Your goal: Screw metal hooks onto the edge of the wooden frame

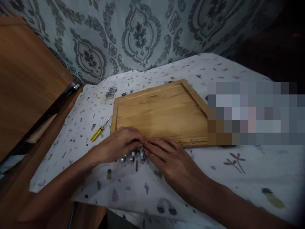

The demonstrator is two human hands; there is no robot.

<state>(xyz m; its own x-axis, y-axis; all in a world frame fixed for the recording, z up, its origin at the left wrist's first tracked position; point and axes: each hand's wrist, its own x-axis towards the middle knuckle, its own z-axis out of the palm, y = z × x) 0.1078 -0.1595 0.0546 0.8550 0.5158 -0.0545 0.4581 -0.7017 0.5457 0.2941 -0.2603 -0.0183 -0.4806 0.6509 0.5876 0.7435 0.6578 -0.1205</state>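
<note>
A wooden board (pixel 152 111) with a raised border lies flat on a patterned white cloth. Along its near edge sit several shiny curved metal hooks (pixel 132 156). My left hand (pixel 125 143) comes over that edge with thumb and fingers pinched together; what is between them is hidden. Beside it, the fingertips of my right hand (pixel 168 156) press together at the rightmost metal hook (pixel 142 154), and both hands' fingertips meet just above it. Left of the board rests a screwdriver (pixel 97 133) with a yellow and black handle, its shaft pointing toward the board.
A small tangle of dark, thin pieces (pixel 111 92) lies beyond the board's left corner. Wooden furniture (pixel 30 82) stands on the left. A patterned curtain (pixel 140 35) hangs behind the cloth (pixel 83 127). A blurred-out patch covers the right side.
</note>
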